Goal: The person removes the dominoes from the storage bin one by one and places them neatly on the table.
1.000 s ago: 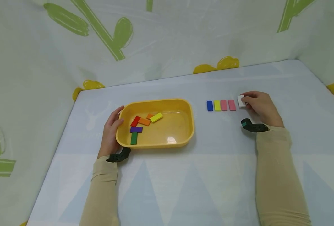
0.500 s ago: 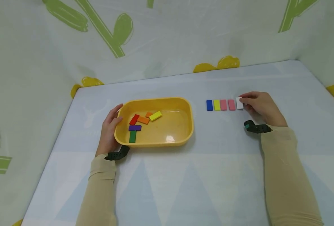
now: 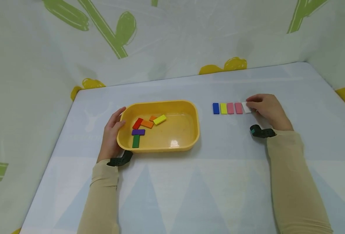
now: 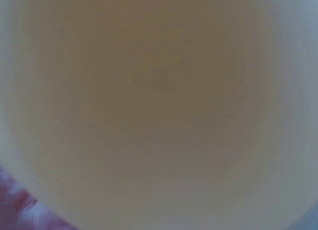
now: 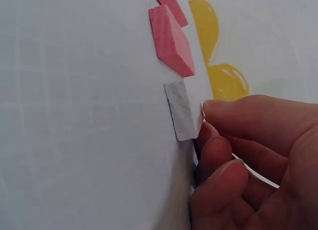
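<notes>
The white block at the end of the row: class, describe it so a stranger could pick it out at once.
Right of the yellow tray, five flat blocks lie in a row on the table. The white block is the rightmost, beside a pink block, with the right hand touching it. It is the only white one.

A table (image 3: 190, 195) covered in a pale blue-grey cloth spreads beneath both hands and runs well past them on every side. The cloth carries faint white prints beyond the left hand and a row of slightly darker blue triangles nearer the person than either hand. Beyond the hands, at the table's far edge, a light fabric backdrop (image 3: 172, 39) rises, printed with green stems and leaves and yellow shapes along its foot. The same fabric closes in outside the left hand and outside the right hand. The light is soft and even, with only faint shadows.
</notes>
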The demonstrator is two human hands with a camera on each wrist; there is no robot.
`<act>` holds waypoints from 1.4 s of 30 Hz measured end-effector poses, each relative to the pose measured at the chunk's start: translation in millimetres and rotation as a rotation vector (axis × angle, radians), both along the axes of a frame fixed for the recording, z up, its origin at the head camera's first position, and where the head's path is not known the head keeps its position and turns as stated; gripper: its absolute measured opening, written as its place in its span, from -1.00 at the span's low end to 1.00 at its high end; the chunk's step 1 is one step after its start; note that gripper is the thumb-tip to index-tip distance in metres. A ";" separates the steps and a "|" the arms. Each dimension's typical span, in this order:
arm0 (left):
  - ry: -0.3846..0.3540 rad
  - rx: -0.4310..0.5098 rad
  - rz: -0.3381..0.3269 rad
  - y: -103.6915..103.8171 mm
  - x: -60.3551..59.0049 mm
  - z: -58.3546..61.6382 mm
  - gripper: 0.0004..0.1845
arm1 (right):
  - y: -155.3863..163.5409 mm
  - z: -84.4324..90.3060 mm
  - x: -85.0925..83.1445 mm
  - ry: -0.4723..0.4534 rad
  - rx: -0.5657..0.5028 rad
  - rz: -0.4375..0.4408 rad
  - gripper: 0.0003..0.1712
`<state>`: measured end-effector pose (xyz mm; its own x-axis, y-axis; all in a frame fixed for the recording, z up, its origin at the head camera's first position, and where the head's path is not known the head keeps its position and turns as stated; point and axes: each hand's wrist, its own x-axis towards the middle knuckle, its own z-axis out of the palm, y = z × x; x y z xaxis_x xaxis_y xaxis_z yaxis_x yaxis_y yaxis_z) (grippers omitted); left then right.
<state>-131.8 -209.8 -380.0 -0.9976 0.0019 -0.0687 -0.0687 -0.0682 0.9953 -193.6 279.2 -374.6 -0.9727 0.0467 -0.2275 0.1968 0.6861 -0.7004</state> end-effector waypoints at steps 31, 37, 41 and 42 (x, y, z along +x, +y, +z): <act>0.020 -0.049 0.005 7.2 -7.7 0.1 -0.55 | 9.3 3.2 2.9 0.002 0.092 0.101 -0.47; 0.008 -0.039 -0.003 8.0 -9.0 -1.5 -0.55 | 9.4 6.5 4.0 -0.008 0.083 0.085 -0.47; -0.002 -0.063 0.001 7.4 -8.4 -2.6 -0.55 | 6.3 5.1 4.5 -0.041 0.086 0.072 -0.42; -0.002 -0.069 0.004 7.1 -8.2 -2.6 -0.55 | 5.1 4.7 4.3 -0.046 0.090 0.071 -0.41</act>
<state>-140.0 -202.7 -382.6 -0.9975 -0.0071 -0.0705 -0.0705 0.0004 0.9975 -189.3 284.3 -369.9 -0.9629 0.0000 -0.2697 0.1755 0.7593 -0.6266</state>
